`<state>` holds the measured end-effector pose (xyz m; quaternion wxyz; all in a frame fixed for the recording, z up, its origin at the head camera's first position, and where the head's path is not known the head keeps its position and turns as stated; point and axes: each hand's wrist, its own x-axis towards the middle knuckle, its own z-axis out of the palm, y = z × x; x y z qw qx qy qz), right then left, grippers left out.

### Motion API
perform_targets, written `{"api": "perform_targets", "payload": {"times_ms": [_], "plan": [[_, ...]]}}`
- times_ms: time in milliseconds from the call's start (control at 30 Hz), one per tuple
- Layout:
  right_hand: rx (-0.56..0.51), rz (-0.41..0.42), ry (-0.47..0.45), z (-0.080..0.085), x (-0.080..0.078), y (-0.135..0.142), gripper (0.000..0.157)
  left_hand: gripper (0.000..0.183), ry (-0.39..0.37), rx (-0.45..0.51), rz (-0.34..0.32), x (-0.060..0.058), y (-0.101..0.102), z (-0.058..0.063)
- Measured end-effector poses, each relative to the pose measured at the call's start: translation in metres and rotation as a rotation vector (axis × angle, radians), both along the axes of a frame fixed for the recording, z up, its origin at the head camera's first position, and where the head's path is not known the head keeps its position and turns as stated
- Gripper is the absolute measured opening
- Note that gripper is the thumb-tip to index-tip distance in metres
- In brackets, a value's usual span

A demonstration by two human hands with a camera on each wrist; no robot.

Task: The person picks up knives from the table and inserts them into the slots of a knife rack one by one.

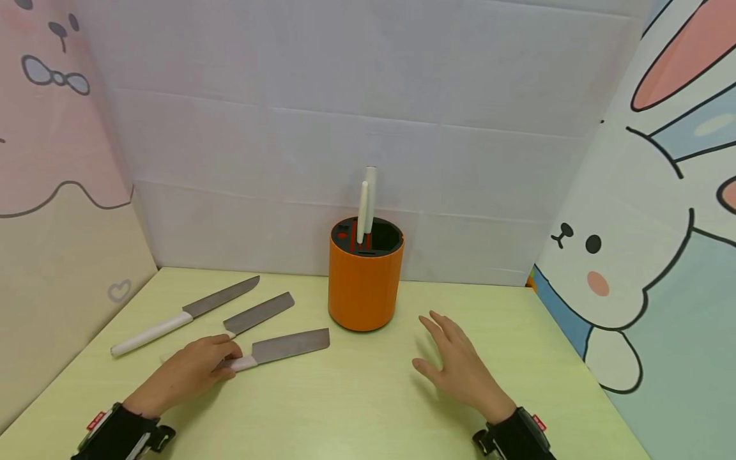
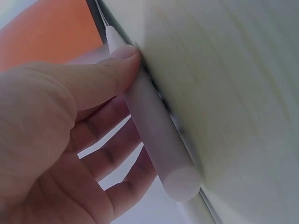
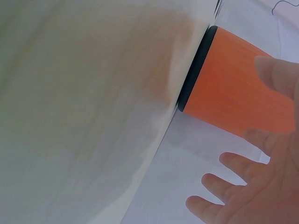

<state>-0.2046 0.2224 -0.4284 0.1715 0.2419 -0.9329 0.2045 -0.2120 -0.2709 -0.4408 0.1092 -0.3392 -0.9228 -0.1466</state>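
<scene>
My left hand pinches the white handle of the nearest kitchen knife, thumb on one side and fingers on the other. That knife's broad, square-ended blade lies low over the table, pointing right. Just behind it lies a second square-ended knife, its handle mostly hidden by the hand. A pointed knife with a white handle rests farther back on the left. My right hand hovers with spread fingers, holding nothing, to the right of an orange knife block.
Two white handles stick up from the block's black slotted top. The pale wooden table ends at a white back wall. Cartoon-printed panels flank it on both sides.
</scene>
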Motion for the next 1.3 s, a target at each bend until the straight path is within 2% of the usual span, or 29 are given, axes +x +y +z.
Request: {"api": "perform_targets", "payload": {"times_ms": [200,400,700,967,1300], "plan": [[0.000,0.008,0.023,0.000,0.000,-0.001,0.075,0.026,0.065,0.027,-0.039,-0.001,0.011,0.000],[-0.003,0.017,0.025,0.001,0.001,-0.003,0.074,0.026,0.086,0.032,-0.068,-0.001,0.028,0.003],[0.005,0.015,-0.009,-0.001,0.001,-0.001,0.074,0.026,0.137,0.008,-0.154,-0.010,0.066,0.008],[0.013,0.025,-0.014,-0.001,0.001,-0.001,0.074,0.022,0.071,-0.060,-0.161,-0.018,0.104,0.009],[0.015,0.045,-0.013,0.000,0.001,-0.002,0.075,0.021,0.074,-0.103,-0.180,-0.021,0.151,0.009]]}}
